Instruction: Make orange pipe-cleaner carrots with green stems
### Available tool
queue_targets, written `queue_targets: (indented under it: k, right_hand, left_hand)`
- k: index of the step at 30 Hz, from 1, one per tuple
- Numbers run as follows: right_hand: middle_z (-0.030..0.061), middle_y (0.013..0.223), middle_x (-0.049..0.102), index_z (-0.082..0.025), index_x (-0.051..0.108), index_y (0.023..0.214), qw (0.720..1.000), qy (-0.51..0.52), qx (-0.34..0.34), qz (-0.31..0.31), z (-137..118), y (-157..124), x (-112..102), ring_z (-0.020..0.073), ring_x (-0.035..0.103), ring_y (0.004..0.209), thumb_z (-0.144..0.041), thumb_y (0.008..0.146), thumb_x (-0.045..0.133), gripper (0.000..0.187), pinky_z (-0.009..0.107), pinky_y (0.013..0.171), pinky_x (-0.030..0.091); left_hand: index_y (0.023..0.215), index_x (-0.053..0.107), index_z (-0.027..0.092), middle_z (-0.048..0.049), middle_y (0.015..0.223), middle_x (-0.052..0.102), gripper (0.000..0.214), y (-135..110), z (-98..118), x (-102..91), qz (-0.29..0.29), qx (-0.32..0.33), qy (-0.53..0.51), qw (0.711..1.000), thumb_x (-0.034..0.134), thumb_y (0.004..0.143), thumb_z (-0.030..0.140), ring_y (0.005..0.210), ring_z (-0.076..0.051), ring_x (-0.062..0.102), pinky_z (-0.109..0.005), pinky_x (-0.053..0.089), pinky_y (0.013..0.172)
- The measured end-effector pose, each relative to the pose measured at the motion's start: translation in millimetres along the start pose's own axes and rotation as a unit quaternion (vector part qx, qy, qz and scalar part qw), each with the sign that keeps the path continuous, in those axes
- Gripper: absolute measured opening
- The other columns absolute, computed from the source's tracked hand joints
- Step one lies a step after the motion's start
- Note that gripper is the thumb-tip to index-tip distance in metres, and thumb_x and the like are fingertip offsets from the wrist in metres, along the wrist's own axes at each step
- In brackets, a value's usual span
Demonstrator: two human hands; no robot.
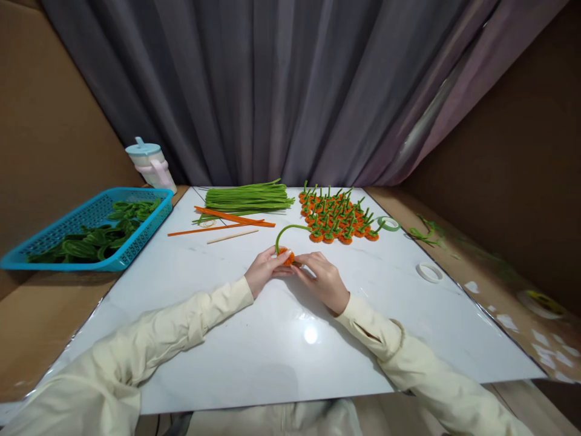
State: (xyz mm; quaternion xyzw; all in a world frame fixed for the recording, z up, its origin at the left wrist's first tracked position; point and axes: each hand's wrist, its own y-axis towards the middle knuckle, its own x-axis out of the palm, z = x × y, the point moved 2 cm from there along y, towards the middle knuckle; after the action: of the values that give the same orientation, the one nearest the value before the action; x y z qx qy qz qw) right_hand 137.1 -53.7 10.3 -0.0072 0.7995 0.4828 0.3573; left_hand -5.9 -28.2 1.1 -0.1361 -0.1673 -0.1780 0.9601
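Observation:
My left hand [265, 269] and my right hand [322, 278] meet at the middle of the white table [236, 339]. Both pinch a small orange pipe-cleaner coil [287, 257] from either side. A green pipe-cleaner stem [290, 229] curves up and to the right out of the coil. Just beyond lie several finished orange coils with green stems [338, 218]. A bundle of straight green pipe cleaners [247, 198] and a few orange ones [233, 217] lie at the back, with a thin wooden stick [232, 236] in front of them.
A blue basket [27, 257] holding green pipe-cleaner leaves stands at the left. A pale lidded jug [152, 163] is behind it. Two tape rolls [430, 272] [389, 223] lie at the right. Green scraps [426, 231] lie on the cardboard beside the table.

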Motion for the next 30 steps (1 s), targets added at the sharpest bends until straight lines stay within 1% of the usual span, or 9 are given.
queue_targets:
  k: [3, 7, 11, 16, 19, 22, 26, 30]
  right_hand:
    - [0.0070, 0.081, 0.066, -0.015, 0.054, 0.094, 0.999, -0.025, -0.035, -0.017, 0, 0, 0, 0.0160, 0.059, 0.072, -0.014, 0.087, 0.050, 0.009, 0.031, 0.066, 0.045]
    - [0.0092, 0.083, 0.066, -0.012, 0.053, 0.099, 0.992, -0.081, -0.085, -0.040, -3, -1, -1, 0.0180, 0.059, 0.077, -0.011, 0.088, 0.045, 0.013, 0.032, 0.067, 0.044]
    - [0.0105, 0.087, 0.067, -0.011, 0.054, 0.097, 0.988, -0.099, -0.108, -0.050, -5, 0, -2, 0.0193, 0.058, 0.079, -0.008, 0.087, 0.045, 0.013, 0.033, 0.068, 0.043]
    - [0.0088, 0.085, 0.067, -0.013, 0.055, 0.094, 0.991, -0.069, -0.096, -0.057, -1, 0, -2, 0.0183, 0.058, 0.078, -0.008, 0.087, 0.044, 0.013, 0.032, 0.066, 0.042]
    - [0.0067, 0.084, 0.067, -0.015, 0.055, 0.093, 0.995, -0.038, -0.066, -0.059, 4, -1, -2, 0.0165, 0.058, 0.075, -0.010, 0.089, 0.044, 0.014, 0.031, 0.065, 0.042]
    - [0.0060, 0.085, 0.067, -0.016, 0.055, 0.095, 0.998, -0.013, -0.038, -0.046, 8, -2, -3, 0.0154, 0.059, 0.074, -0.013, 0.089, 0.046, 0.012, 0.030, 0.067, 0.044]
    - [0.0060, 0.085, 0.068, -0.016, 0.055, 0.095, 0.999, -0.010, -0.032, -0.029, 10, -1, -4, 0.0160, 0.061, 0.074, -0.015, 0.087, 0.050, 0.010, 0.031, 0.068, 0.046]
    - [0.0057, 0.085, 0.068, -0.018, 0.056, 0.095, 0.999, -0.015, -0.015, -0.024, 11, -1, -5, 0.0169, 0.061, 0.074, -0.017, 0.087, 0.051, 0.010, 0.031, 0.067, 0.047]
  left_hand:
    - [0.087, 0.054, 0.015, -0.0024, 0.074, 0.067, 0.028, 1, 0, -0.2, 0.012, 0.001, -0.002, 1.000, 0.069, 0.071, 0.033, 0.063, -0.011, 0.065, -0.023, 0.051, 0.067]
    - [0.087, 0.054, 0.014, -0.0027, 0.075, 0.067, 0.028, 0, -1, 0.9, 0.020, 0.006, -0.002, 1.000, 0.070, 0.071, 0.032, 0.063, -0.010, 0.064, -0.022, 0.051, 0.066]
    - [0.087, 0.054, 0.014, -0.0031, 0.075, 0.066, 0.030, -1, -3, 1.7, 0.019, 0.013, 0.006, 1.000, 0.070, 0.070, 0.032, 0.063, -0.010, 0.064, -0.021, 0.050, 0.064]
    - [0.087, 0.055, 0.013, -0.0033, 0.076, 0.066, 0.031, 1, -2, 0.1, 0.009, 0.007, 0.013, 1.000, 0.070, 0.070, 0.033, 0.064, -0.010, 0.064, -0.021, 0.051, 0.064]
    - [0.086, 0.058, 0.013, -0.0044, 0.079, 0.067, 0.032, 4, 0, -2.5, -0.010, -0.006, 0.008, 1.000, 0.072, 0.067, 0.034, 0.066, -0.012, 0.064, -0.023, 0.052, 0.065]
    - [0.085, 0.063, 0.011, -0.0061, 0.080, 0.067, 0.033, 7, 2, -6.1, -0.028, -0.008, 0.014, 0.999, 0.074, 0.064, 0.033, 0.072, -0.014, 0.064, -0.024, 0.053, 0.067]
    - [0.082, 0.067, 0.009, -0.0086, 0.081, 0.068, 0.034, 10, 4, -10.2, -0.041, -0.002, 0.014, 0.999, 0.075, 0.062, 0.035, 0.076, -0.016, 0.063, -0.025, 0.053, 0.065]
    - [0.082, 0.068, 0.009, -0.0089, 0.081, 0.069, 0.033, 12, 5, -11.8, -0.042, -0.008, 0.014, 0.999, 0.075, 0.062, 0.034, 0.076, -0.015, 0.063, -0.022, 0.052, 0.064]
